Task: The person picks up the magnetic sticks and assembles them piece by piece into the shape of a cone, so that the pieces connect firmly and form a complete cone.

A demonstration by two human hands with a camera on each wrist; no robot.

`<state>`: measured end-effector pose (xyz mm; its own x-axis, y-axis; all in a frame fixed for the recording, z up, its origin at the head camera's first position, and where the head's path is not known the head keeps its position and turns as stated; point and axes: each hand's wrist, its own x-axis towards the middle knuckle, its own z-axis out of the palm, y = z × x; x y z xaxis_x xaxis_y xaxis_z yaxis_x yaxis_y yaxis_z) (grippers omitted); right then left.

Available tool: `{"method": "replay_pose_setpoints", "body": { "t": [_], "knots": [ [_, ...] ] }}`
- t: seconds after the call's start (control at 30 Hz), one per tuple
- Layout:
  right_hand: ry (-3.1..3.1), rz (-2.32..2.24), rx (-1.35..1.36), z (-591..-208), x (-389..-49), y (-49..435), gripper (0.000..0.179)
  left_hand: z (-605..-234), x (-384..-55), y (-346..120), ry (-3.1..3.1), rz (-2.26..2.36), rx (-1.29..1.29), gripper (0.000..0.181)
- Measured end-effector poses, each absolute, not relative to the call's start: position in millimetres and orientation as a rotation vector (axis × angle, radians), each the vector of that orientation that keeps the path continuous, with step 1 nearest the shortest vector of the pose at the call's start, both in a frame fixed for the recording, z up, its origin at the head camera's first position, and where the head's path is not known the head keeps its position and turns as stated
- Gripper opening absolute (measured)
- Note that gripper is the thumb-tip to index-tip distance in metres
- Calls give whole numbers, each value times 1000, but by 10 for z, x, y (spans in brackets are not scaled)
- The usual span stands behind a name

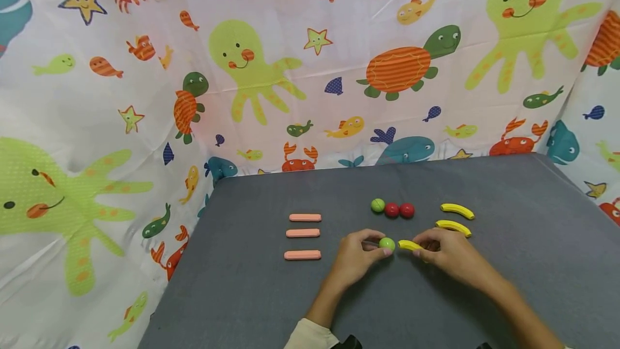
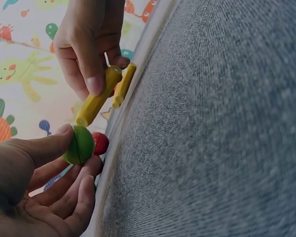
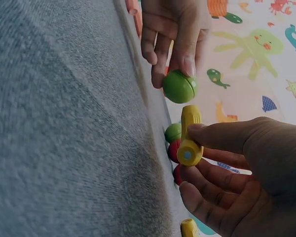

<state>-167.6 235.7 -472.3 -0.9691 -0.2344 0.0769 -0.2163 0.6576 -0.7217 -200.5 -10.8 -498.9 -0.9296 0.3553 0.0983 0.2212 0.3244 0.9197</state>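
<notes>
Over a gray surface [image 1: 232, 295], a person's left hand [image 1: 356, 257] pinches a green ball [image 1: 388, 242] just beside the curved yellow rod [image 1: 407, 244] gripped by the right hand [image 1: 448, 252], while two red balls [image 1: 392, 210] rest toward the far edge.

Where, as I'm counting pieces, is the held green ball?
In the head view, right of centre, the green ball is pinched by the left hand, just left of the curved yellow piece in the right hand.
</notes>
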Motion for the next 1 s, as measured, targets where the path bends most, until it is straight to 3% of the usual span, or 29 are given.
{"method": "replay_pose_setpoints", "body": {
  "t": [1.0],
  "knots": [
    [2709, -1111, -359, -4759, -1667, 2348, 23, -4990, -2014, -107, 2464, 1499, 577, 29]
  ]
}}
